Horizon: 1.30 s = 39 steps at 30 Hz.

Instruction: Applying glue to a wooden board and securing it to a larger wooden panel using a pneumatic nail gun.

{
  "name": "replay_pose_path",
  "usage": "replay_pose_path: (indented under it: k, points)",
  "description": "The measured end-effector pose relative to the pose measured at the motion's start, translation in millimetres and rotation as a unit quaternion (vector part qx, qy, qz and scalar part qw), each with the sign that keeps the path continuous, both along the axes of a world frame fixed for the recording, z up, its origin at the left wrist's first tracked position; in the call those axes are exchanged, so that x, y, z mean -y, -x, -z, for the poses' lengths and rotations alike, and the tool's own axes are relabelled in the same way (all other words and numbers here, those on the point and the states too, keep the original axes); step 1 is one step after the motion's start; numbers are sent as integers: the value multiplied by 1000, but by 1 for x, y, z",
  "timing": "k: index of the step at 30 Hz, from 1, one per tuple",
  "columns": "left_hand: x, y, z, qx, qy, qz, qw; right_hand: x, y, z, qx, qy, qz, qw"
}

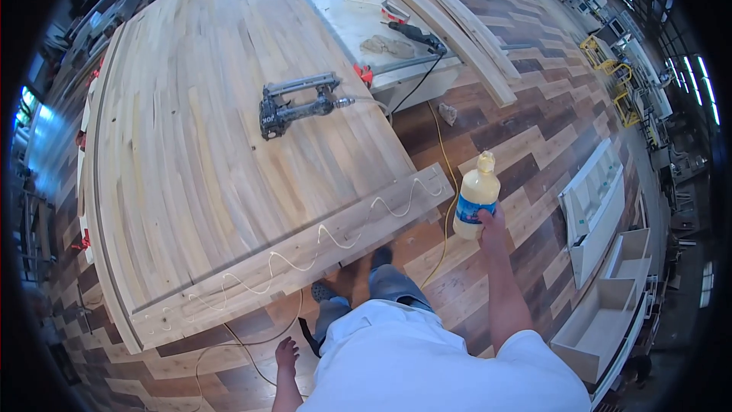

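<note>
Beside the panel's (229, 145) near edge, my right hand (492, 225) gripping a cream plastic glue bottle (474, 198) upright, left hand (287, 352) hanging loosely curled and empty, wavy glue bead (335, 240) along a pale strip, nailer (293, 107) on striped laminated wood, patchwork plank floor (534, 145).

At frame centre you see a nail gun (293, 109) lying on the wide wooden desk (191, 145); white shelf units (602, 259) lie at the right.

Big plank worktop

A large laminated wood panel (191, 130) carries a pneumatic nail gun (293, 107) near its right edge; along the near edge lies a board strip (305, 248) with a wavy line of glue (335, 238)
</note>
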<state>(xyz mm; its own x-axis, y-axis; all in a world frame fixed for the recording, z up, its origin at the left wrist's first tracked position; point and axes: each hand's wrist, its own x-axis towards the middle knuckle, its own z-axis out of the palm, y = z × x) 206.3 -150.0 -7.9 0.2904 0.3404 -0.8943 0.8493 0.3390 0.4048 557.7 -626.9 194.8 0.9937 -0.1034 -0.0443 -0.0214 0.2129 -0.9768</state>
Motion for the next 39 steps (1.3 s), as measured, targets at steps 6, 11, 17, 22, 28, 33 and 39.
replay_pose_path:
  k: [6,11,17,22,28,33,39]
  points:
    - [54,-4,14,-11,-1,-80,997,21,-148,0,47,8,-50,998]
    - [150,-13,9,-30,-41,-197,979,17,-343,21,82,62,-114,988]
    - [307,13,-2,13,-52,-25,998,-36,-551,68,114,152,-93,977]
    - [412,-32,-90,-84,-66,-162,981,-65,-658,88,97,263,-5,960]
    - [505,-58,-131,-56,-95,-292,950,-122,-731,105,55,399,-34,914]
    - [569,-81,-123,-2,-295,-163,941,-113,-775,144,72,476,-102,871]
    - [585,-97,-124,-32,-63,-394,916,-53,-706,116,112,570,-269,768]
